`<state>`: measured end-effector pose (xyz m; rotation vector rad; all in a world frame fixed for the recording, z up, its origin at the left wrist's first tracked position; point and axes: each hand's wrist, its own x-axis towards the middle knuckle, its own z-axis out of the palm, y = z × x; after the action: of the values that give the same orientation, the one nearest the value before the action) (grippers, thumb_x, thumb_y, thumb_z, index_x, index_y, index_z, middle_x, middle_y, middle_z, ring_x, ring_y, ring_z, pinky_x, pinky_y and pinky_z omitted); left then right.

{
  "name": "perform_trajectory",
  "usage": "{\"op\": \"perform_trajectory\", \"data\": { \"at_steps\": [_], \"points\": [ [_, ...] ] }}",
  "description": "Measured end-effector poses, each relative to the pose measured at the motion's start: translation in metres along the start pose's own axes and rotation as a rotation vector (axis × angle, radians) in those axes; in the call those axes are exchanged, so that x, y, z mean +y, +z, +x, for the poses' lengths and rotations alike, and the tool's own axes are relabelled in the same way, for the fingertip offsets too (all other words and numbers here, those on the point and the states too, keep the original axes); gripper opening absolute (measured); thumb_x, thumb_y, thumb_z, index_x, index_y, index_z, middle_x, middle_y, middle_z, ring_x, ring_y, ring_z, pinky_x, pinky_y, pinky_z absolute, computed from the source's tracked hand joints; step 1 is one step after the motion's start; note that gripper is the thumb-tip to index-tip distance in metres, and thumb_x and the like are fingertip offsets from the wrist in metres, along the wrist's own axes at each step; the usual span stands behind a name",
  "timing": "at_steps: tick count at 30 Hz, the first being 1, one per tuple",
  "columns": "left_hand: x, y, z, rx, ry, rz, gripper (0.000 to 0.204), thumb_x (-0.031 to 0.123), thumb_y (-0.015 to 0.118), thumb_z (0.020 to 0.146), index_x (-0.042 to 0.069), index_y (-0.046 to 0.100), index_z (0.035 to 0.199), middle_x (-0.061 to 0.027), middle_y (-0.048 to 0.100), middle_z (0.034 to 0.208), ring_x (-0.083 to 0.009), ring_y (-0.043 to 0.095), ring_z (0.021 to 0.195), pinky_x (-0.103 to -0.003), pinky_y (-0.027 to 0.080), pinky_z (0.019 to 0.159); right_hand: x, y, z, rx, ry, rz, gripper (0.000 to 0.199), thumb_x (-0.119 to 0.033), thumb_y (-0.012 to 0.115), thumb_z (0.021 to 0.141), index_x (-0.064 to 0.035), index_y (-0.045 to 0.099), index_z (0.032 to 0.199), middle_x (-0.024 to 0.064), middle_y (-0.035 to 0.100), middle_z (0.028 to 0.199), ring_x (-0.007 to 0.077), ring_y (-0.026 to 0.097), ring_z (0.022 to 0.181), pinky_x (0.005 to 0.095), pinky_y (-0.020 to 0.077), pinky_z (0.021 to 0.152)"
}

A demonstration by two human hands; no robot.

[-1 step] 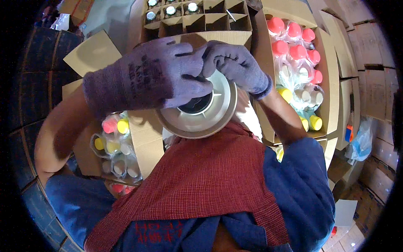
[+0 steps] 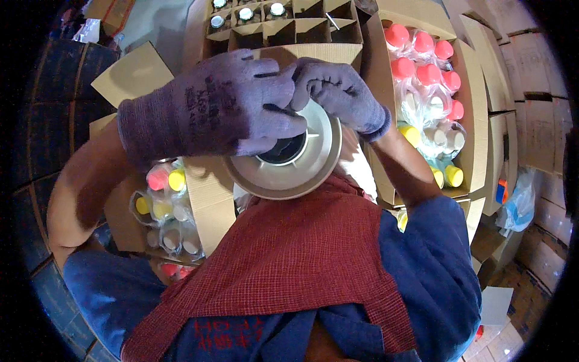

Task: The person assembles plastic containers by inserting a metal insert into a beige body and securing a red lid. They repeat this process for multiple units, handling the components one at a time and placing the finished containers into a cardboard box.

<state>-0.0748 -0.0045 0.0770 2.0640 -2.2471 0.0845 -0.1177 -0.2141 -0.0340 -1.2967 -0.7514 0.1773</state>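
Both hands wear purple-grey knit gloves and meet over a round, pale dish-like piece (image 2: 289, 177) with a dark centre and short radial ribs. My left hand (image 2: 220, 105) reaches across its far left part, fingers bent toward my right hand. My right hand (image 2: 338, 93) is curled at the far rim, its fingertips close against those of the left. Whatever sits between the fingers is hidden by the gloves. The dish-like piece is just in front of my red checked apron (image 2: 283, 253), and what supports it cannot be seen.
Ahead stands a divided carton (image 2: 307, 53) with several white-capped bottles (image 2: 246, 14). An open carton (image 2: 476, 120) on the right holds red- and yellow-capped bottles in plastic. Another carton (image 2: 211, 199) with capped bottles is at the left. Stacked boxes (image 2: 537, 133) line the right side.
My left hand and forearm have shifted very slightly left, the wrist turning a little. My right hand and the round piece look the same.
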Motion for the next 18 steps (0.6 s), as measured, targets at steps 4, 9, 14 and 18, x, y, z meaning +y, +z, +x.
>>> {"op": "perform_trajectory", "data": {
  "at_steps": [4,9,14,18],
  "points": [
    [-0.003,0.003,0.007,0.014,0.082,0.003,0.033,0.031,0.069,0.064,0.017,0.064,0.093,-0.0013,0.051,0.08,-0.0204,0.054,0.076,-0.035,0.045,0.065,-0.002,0.002,-0.004,0.014,0.077,0.039,0.021,-0.015,0.052,0.085,0.0018,0.059,0.095,0.0081,0.056,0.103,0.0145,0.052,0.093,0.0269,0.0418,0.083],
    [0.002,0.006,0.005,-0.083,0.008,0.029,0.025,0.034,0.065,0.072,0.012,0.062,0.084,-0.002,0.056,0.076,-0.0182,0.057,0.074,-0.033,0.047,0.065,0.003,0.015,-0.005,0.128,0.056,-0.156,0.021,-0.014,0.051,0.087,0.0022,0.058,0.098,0.0067,0.057,0.103,0.0111,0.051,0.093,0.0247,0.0414,0.083],
    [-0.031,0.037,-0.022,-0.172,-0.334,-0.147,0.023,0.029,0.063,0.078,0.01,0.064,0.09,-0.0084,0.061,0.077,-0.023,0.061,0.068,-0.037,0.049,0.063,0.028,0.018,0.014,0.507,0.143,-0.277,0.023,-0.017,0.048,0.09,0.0007,0.061,0.083,0.0008,0.053,0.067,0.011,0.046,0.063,0.0286,0.0395,0.057],
    [-0.067,0.069,-0.032,0.24,-0.474,0.077,0.025,0.018,0.058,0.087,0.007,0.061,0.109,-0.0134,0.062,0.09,-0.0263,0.062,0.086,-0.037,0.049,0.078,0.086,-0.039,0.047,0.593,0.232,-0.203,0.031,-0.025,0.048,0.094,0.0002,0.065,0.088,0.0014,0.062,0.074,0.0098,0.052,0.066,0.0263,0.0443,0.062]
  ]
}}
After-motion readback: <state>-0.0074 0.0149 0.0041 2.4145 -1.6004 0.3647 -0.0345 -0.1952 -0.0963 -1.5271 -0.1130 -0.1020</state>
